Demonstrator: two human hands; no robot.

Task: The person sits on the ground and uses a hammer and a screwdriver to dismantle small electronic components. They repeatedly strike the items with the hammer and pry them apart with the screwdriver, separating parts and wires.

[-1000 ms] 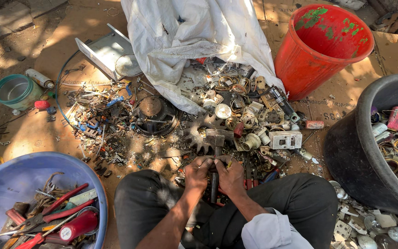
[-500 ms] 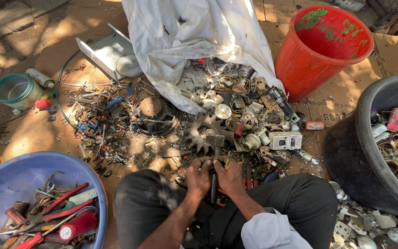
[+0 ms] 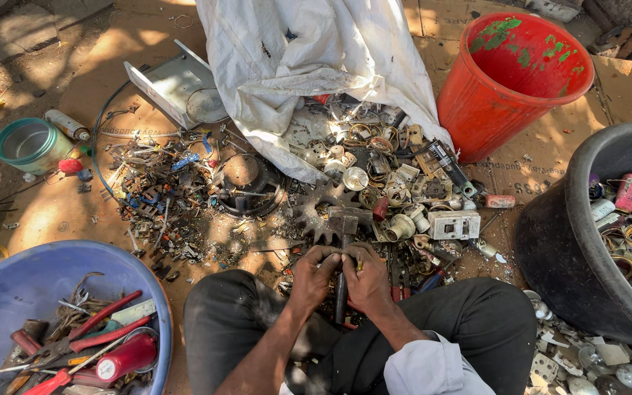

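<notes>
I sit on the ground with my knees apart, both hands close together in front of me. My left hand (image 3: 314,272) and my right hand (image 3: 366,276) pinch a small piece of scrap (image 3: 342,257) between their fingertips; it is too small to identify. A hammer (image 3: 344,241) lies on the ground just under my hands, its head on a rusty toothed gear (image 3: 316,208). Beyond them spreads a pile of electrical scrap (image 3: 396,183): sockets, coils, small fittings.
A white sack (image 3: 309,58) lies at the top. A red bucket (image 3: 510,80) stands at the upper right, a black tub (image 3: 579,241) of wire scrap at the right. A blue basin (image 3: 9,292) holds pliers and tools. A green tin (image 3: 29,145) sits at the left.
My hands stay in the same spot over the hammer, with small finger movements on the piece they hold. Nothing else has moved.
</notes>
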